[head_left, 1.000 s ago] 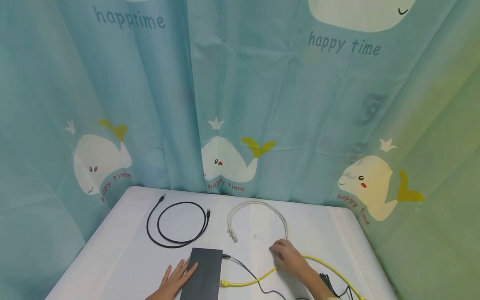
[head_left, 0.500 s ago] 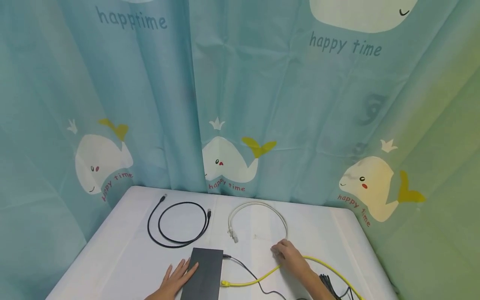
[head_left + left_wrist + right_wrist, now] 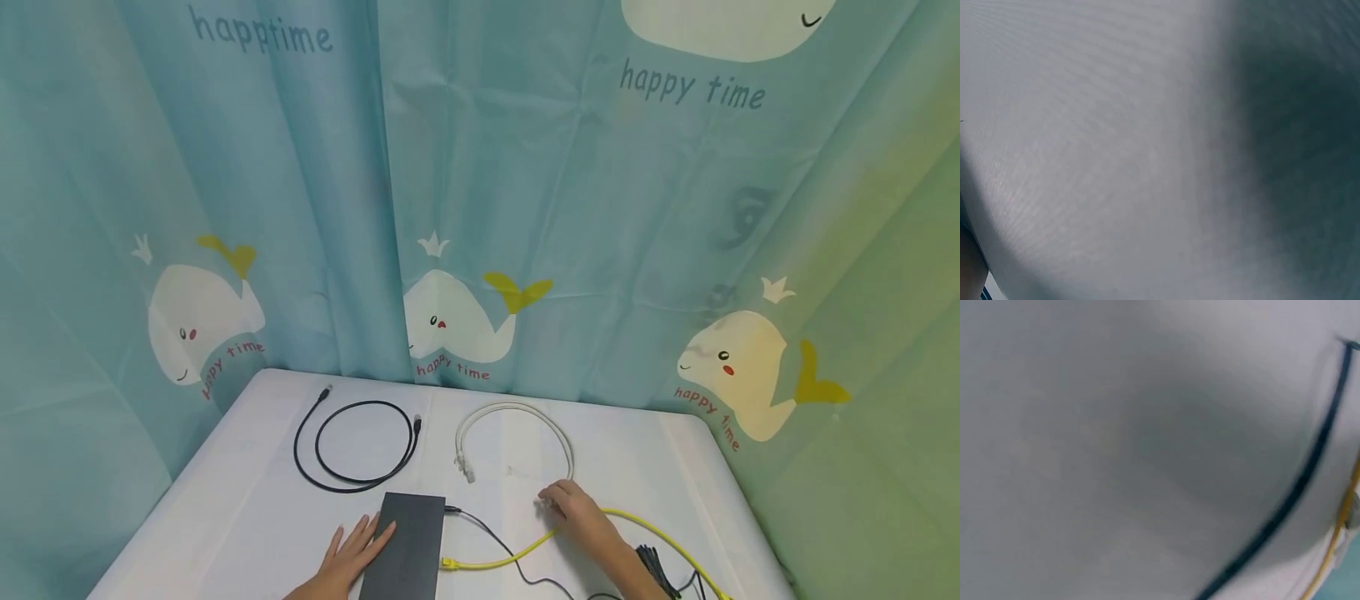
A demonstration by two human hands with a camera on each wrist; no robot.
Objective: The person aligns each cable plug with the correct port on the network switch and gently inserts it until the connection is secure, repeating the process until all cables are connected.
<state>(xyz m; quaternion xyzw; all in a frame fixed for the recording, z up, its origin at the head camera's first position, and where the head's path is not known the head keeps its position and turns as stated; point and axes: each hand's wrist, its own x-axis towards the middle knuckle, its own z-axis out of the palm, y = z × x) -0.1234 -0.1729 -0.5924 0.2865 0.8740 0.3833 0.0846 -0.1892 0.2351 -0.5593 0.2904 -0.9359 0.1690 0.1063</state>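
In the head view my left hand [image 3: 352, 557] rests with straight fingers on the left edge of a flat black box [image 3: 405, 542]. A yellow network cable [image 3: 487, 567] and a thin black lead [image 3: 487, 530] run from the box's right side. My right hand [image 3: 585, 518] has its fingers bent down at the near end of a looped grey network cable [image 3: 551, 421] and grips it there. Both grey plugs lie at the loop's left. That hand also covers a stretch of the yellow cable. The left wrist view is mostly blurred white surface.
A coiled black network cable [image 3: 358, 482] lies at the back left of the white table [image 3: 247, 500]. Bundled black cord [image 3: 654, 570] sits beside the right forearm. A blue-green whale-print curtain [image 3: 480, 200] stands behind the table. A dark cord [image 3: 1310, 469] crosses the right wrist view.
Both hands keep nearly the same places, the left on the box and the right at the grey cable. The cables and box stay as they were; the head view shifts slightly.
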